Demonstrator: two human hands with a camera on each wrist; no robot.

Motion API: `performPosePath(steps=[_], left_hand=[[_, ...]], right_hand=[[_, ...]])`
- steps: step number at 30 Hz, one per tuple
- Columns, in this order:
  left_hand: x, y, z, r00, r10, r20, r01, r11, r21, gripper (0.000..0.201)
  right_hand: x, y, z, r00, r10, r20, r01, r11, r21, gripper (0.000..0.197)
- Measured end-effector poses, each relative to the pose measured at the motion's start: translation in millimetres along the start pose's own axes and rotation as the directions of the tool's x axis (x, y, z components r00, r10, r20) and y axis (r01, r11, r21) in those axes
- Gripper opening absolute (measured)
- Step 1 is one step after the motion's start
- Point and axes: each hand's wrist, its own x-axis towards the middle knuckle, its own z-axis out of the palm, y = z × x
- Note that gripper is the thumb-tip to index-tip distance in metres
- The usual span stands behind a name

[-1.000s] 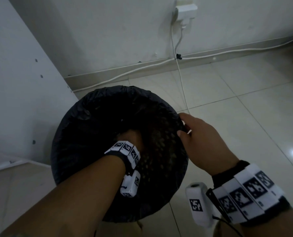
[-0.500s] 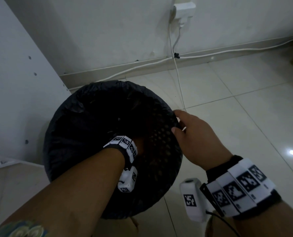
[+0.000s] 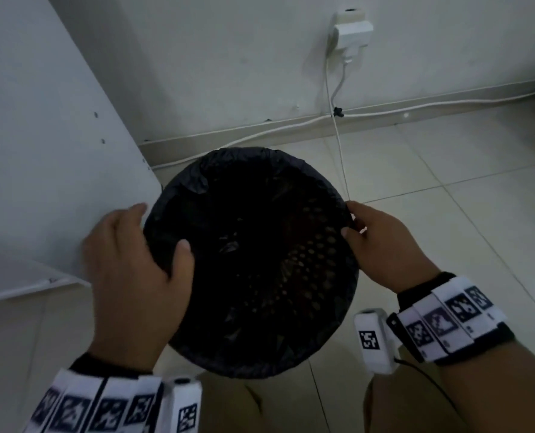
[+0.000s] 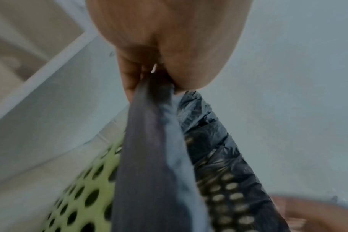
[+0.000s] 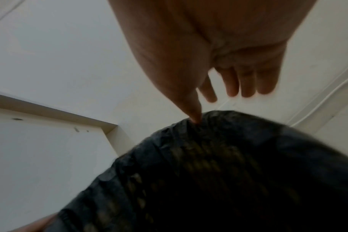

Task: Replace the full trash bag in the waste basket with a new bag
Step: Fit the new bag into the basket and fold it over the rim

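Note:
A round perforated green waste basket [image 4: 79,196] stands on the floor. A black trash bag [image 3: 197,179] lines it and is folded over its rim. My left hand [image 3: 160,229] grips the left rim, thumb inside and fingers outside. In the left wrist view the left hand [image 4: 155,78] pinches the bag-covered edge. My right hand [image 3: 352,220] is at the right rim. In the right wrist view the right hand [image 5: 213,106] has only its thumb tip pressing the bag [image 5: 218,141], while the fingers [image 5: 246,84] hang straight, clear of it. The basket's inside is dark.
A white cabinet panel [image 3: 41,151] stands close on the basket's left. Behind is a wall with a plug in a socket [image 3: 352,29]. A white cable [image 3: 338,145] runs down past the basket's far right side. Tiled floor [image 3: 447,214] spreads to the right.
My left hand came up out of the basket and took hold of the left rim. The right hand stayed at the right rim.

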Motion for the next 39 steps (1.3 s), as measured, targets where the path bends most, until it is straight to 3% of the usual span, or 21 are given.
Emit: performPosePath(steps=[2, 4, 7, 8, 9, 10, 11, 12, 14, 16, 20, 21, 25, 27, 28, 30, 32, 33, 35, 36, 39], left_hand=[[-9.9, -10.1, 2.9, 0.981, -0.117, 0.156, 0.138, 0.982, -0.129, 0.058], [-16.4, -16.0, 7.6, 0.965, -0.158, 0.211, 0.191, 0.97, -0.151, 0.057], [-15.8, -22.1, 7.0, 0.986, -0.107, 0.126, 0.119, 0.988, -0.097, 0.056], [-14.6, -24.9, 6.8, 0.988, -0.092, 0.127, 0.103, 0.991, -0.084, 0.056], [-14.1, -26.3, 6.5, 0.987, -0.083, 0.14, 0.095, 0.993, -0.077, 0.056], [-13.4, -28.0, 6.9, 0.984, -0.086, 0.156, 0.099, 0.992, -0.074, 0.057], [-13.1, -29.2, 7.5, 0.981, -0.088, 0.172, 0.101, 0.992, -0.071, 0.058], [-13.5, -28.7, 7.0, 0.978, -0.092, 0.186, 0.106, 0.992, -0.07, 0.058], [-15.8, -26.0, 4.6, 0.975, -0.096, 0.202, 0.112, 0.991, -0.069, 0.059], [-20.0, -23.5, 1.3, 0.971, -0.104, 0.213, 0.122, 0.99, -0.073, 0.06], [-29.5, -23.5, -3.1, 0.96, -0.135, 0.245, 0.165, 0.98, -0.11, 0.061], [-30.8, -24.3, -3.9, 0.959, -0.138, 0.248, 0.17, 0.979, -0.112, 0.062], [-29.6, -29.7, -6.8, 0.952, -0.144, 0.27, 0.189, 0.97, -0.15, 0.061], [-27.2, -31.8, -7.5, 0.95, -0.142, 0.278, 0.187, 0.972, -0.143, 0.061], [-25.5, -32.1, -7.1, 0.949, -0.144, 0.281, 0.186, 0.974, -0.13, 0.061], [-21.6, -32.4, -5.4, 0.949, -0.151, 0.276, 0.187, 0.977, -0.107, 0.061], [-18.9, -32.5, -3.7, 0.95, -0.156, 0.271, 0.19, 0.976, -0.104, 0.061], [-18.2, -32.2, -3.5, 0.95, -0.155, 0.27, 0.189, 0.976, -0.107, 0.061], [-18.6, -30.7, -4.6, 0.951, -0.144, 0.273, 0.181, 0.976, -0.116, 0.061], [-19.2, -30.6, -5.4, 0.951, -0.138, 0.276, 0.177, 0.977, -0.122, 0.061], [-22.1, -32.6, -6.3, 0.95, -0.123, 0.288, 0.168, 0.976, -0.136, 0.062]], right_hand=[[1.9, 1.5, 1.4, 1.0, 0.014, -0.001, -0.014, 1.0, 0.016, 0.028], [2.9, -1.6, 3.1, 0.999, 0.045, -0.03, -0.045, 0.999, 0.01, 0.032], [-6.3, -25.8, 1.1, 0.95, 0.072, -0.303, -0.064, 0.997, 0.035, 0.044], [-10.2, -41.7, 3.7, 0.903, 0.081, -0.422, -0.029, 0.991, 0.127, 0.039], [-11.7, -60.8, 8.0, 0.878, 0.147, -0.455, -0.008, 0.956, 0.294, 0.03], [-11.3, -81.3, 14.7, 0.894, 0.256, -0.367, -0.033, 0.856, 0.515, 0.022], [-8.5, -99.9, 25.7, 0.925, 0.342, -0.165, -0.126, 0.686, 0.717, 0.018], [-3.0, -115.6, 39.9, 0.923, 0.375, 0.084, -0.28, 0.506, 0.816, 0.019], [16.6, -137.3, 73.3, 0.813, 0.323, 0.484, -0.566, 0.246, 0.787, 0.025], [40.2, -148.0, 110.0, 0.752, 0.262, 0.604, -0.642, 0.083, 0.763, 0.028], [76.5, -155.0, 169.8, 0.736, 0.201, 0.646, -0.612, -0.209, 0.763, 0.027], [80.7, -153.9, 180.0, 0.726, 0.197, 0.659, -0.617, -0.237, 0.75, 0.026], [86.5, -142.7, 195.9, 0.682, 0.226, 0.696, -0.668, -0.197, 0.718, 0.026], [85.2, -140.1, 193.3, 0.678, 0.268, 0.685, -0.686, -0.106, 0.72, 0.025], [82.2, -139.7, 187.9, 0.698, 0.316, 0.642, -0.681, 0.017, 0.732, 0.024], [73.9, -133.2, 172.5, 0.806, 0.41, 0.426, -0.583, 0.425, 0.693, 0.025], [60.4, -120.6, 151.2, 0.945, 0.299, 0.133, -0.326, 0.826, 0.459, 0.029], [55.6, -113.4, 141.5, 0.979, 0.201, 0.034, -0.202, 0.941, 0.271, 0.035], [57.0, -99.7, 132.2, 0.995, 0.096, -0.021, -0.096, 0.995, -0.024, 0.053], [63.9, -94.3, 133.7, 0.995, 0.103, 0.016, -0.102, 0.992, -0.08, 0.06], [87.4, -79.6, 146.5, 0.963, 0.126, 0.238, -0.129, 0.992, -0.001, 0.081]])
